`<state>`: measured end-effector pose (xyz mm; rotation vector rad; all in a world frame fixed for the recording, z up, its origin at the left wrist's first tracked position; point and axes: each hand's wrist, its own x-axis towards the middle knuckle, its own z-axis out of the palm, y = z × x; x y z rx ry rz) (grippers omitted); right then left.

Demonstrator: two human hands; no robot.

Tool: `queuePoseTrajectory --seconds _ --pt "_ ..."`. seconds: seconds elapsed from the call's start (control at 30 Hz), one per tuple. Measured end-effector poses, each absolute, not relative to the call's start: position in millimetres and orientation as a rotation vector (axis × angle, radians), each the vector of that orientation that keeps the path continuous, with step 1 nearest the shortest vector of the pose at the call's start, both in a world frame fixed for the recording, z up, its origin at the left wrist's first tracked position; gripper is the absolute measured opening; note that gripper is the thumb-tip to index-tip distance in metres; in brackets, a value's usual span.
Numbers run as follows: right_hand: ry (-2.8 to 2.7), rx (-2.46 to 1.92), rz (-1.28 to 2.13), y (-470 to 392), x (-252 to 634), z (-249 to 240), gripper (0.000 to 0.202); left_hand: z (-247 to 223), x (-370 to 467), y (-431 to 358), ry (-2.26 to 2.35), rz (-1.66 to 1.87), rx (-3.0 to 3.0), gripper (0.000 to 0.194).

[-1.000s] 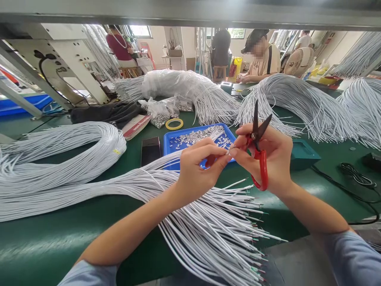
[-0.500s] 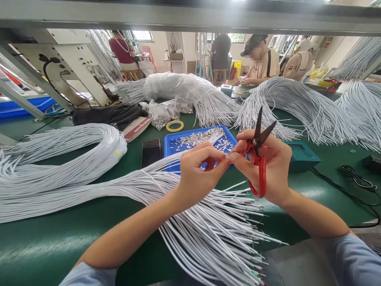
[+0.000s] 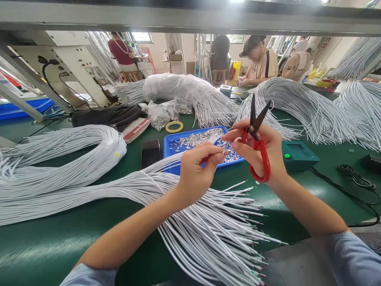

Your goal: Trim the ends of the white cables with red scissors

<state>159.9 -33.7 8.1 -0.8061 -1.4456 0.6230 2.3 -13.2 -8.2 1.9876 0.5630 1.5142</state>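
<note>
Pinched between the thumb and forefinger of my left hand is the end of a white cable. My right hand holds red-handled scissors, their dark blades parted and pointing up. Its thumb and forefinger are slightly apart, close to the cable end. Behind my hands, a blue tray holds small metal pieces and some cable ends. A fanned bundle of white cables lies under my left forearm.
A phone, yellow tape roll and bags of metal parts lie left of the tray. A green box sits at right. More cable bundles stand behind. A person in a cap works beyond.
My right hand has moved up and slightly away from my left, its fingertips parting from the cable end. The scissors have risen with it. A green light on the box is now visible.
</note>
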Motion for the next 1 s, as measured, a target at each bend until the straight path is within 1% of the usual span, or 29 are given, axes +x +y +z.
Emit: queuePoseTrajectory --seconds 0.23,0.4,0.53,0.73,1.0 --pt "-1.505 -0.723 0.698 -35.9 160.1 10.6 0.019 -8.9 1.9 -13.8 0.491 1.439 2.021 0.020" --pt "-1.505 -0.737 0.658 -36.0 159.4 10.0 0.023 -9.3 2.2 -13.0 0.478 1.445 2.005 0.019" --pt "-1.499 -0.784 0.589 -36.5 158.5 10.9 0.024 -9.6 2.2 -13.4 0.526 1.480 1.999 0.017" --pt "-1.482 -0.836 0.566 -37.4 157.9 12.3 0.024 -10.7 4.4 -12.6 0.546 1.596 1.978 0.008" --pt "-1.507 -0.835 0.560 -42.9 154.6 12.5 0.024 -10.6 6.3 -6.7 0.649 1.608 1.929 0.012"
